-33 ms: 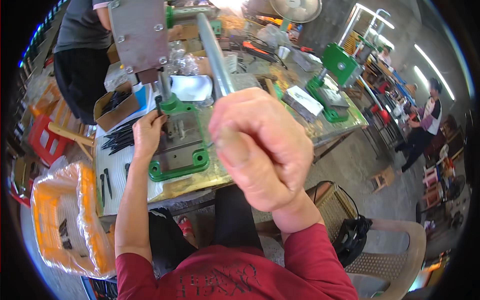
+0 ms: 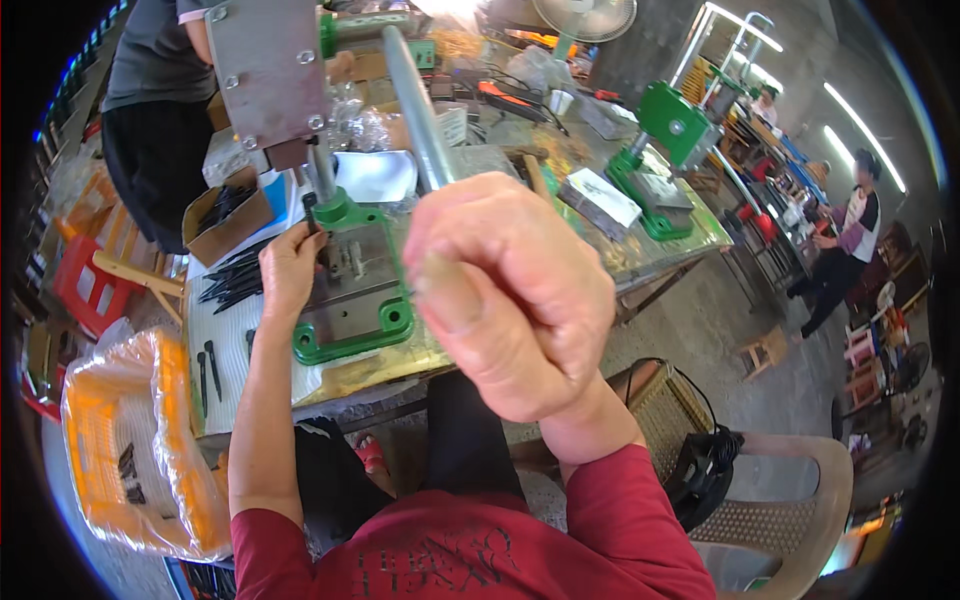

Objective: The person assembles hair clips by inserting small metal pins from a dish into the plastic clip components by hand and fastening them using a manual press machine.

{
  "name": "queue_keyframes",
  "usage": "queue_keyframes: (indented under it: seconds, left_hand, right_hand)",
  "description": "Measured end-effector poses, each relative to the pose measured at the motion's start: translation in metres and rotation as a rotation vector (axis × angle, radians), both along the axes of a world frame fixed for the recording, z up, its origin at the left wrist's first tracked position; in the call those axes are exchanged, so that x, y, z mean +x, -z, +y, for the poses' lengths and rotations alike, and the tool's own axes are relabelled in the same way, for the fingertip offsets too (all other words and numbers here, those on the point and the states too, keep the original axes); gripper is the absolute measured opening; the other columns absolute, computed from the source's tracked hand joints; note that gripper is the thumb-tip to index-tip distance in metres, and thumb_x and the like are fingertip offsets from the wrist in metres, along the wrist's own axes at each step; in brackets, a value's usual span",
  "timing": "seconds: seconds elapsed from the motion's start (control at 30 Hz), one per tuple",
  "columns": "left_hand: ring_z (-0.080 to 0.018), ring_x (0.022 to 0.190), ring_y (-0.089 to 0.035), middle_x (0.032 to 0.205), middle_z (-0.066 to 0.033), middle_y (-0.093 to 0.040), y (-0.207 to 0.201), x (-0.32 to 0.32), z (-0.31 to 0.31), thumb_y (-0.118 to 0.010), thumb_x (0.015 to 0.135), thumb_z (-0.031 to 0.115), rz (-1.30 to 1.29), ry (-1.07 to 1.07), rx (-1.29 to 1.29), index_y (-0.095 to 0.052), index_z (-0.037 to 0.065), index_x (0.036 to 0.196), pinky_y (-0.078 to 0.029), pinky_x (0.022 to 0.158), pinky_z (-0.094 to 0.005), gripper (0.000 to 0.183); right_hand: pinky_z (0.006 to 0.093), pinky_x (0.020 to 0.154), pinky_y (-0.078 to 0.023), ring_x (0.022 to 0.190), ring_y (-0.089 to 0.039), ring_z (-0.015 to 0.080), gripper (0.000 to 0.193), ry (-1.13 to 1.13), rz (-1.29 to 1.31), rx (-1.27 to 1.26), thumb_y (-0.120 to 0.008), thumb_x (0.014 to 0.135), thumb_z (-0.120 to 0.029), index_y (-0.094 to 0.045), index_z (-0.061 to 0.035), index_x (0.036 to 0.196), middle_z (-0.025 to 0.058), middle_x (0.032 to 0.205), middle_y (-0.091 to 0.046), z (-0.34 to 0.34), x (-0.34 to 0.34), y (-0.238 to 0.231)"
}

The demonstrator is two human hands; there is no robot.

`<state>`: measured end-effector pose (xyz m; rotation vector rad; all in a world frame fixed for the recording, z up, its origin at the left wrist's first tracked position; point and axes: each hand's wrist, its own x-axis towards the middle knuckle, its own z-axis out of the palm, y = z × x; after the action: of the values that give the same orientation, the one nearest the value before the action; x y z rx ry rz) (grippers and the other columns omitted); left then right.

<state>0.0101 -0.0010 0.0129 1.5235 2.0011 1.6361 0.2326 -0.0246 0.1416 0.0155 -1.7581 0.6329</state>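
Observation:
Close in front of me, my right hand (image 2: pixel 515 295) is closed in a fist round the steel lever (image 2: pixel 420 110) of a green hand press (image 2: pixel 352 345). The lever's end is hidden inside the fist. My left hand (image 2: pixel 288 270) pinches a slim black part (image 2: pixel 311 212) upright beneath the press ram (image 2: pixel 287 154); whether the ram touches it I cannot tell. Beside that hand lies a pile of slim, pointed black parts (image 2: pixel 238 278) on a white foam sheet (image 2: pixel 232 385). Two more black parts (image 2: pixel 211 370) lie apart, nearer to me.
An open cardboard box (image 2: pixel 225 215) of black parts stands left of the press. An orange crate lined with clear plastic (image 2: pixel 85 450) is at lower left. Another green press (image 2: pixel 665 130) stands farther right. A plastic chair (image 2: pixel 820 480) is behind my right arm. Two people are nearby.
The bench and presses appear slightly farther left in the picture, and my right fist has shifted a little left too. Both hands keep their grips.

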Motion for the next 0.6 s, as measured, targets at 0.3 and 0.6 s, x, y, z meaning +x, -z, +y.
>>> queue_keyframes:
  seconds: [0.3, 0.6]
  left_hand:
    - [-0.0056, 0.054, -0.048, 0.063, -0.0019, -0.053, 0.002, -0.010, 0.006, -0.054, 0.077, 0.011, -0.055, -0.013, -0.055, -0.059, 0.001, 0.083, -0.045, 0.044, -0.0208, 0.013]
    - [-0.0081, 0.060, -0.053, 0.070, -0.0020, -0.054, -0.002, -0.021, -0.033, -0.052, 0.080, 0.012, -0.272, 0.113, 0.078, -0.054, 0.000, 0.088, -0.043, 0.045, -0.0166, 0.014]
  right_hand:
    - [0.0267, 0.052, -0.039, 0.057, -0.049, 0.0196, 0.006, 0.004, 0.002, 0.089, -0.054, 0.070, -0.001, -0.050, 0.0032, 0.068, 0.0113, 0.064, -0.050, 0.000, -0.001, 0.000]
    - [0.0243, 0.055, -0.039, 0.061, -0.048, 0.0148, 0.015, -0.045, -0.049, 0.122, -0.053, 0.074, -0.014, -0.052, 0.0008, 0.073, 0.0106, 0.077, -0.052, 0.005, 0.003, 0.000]
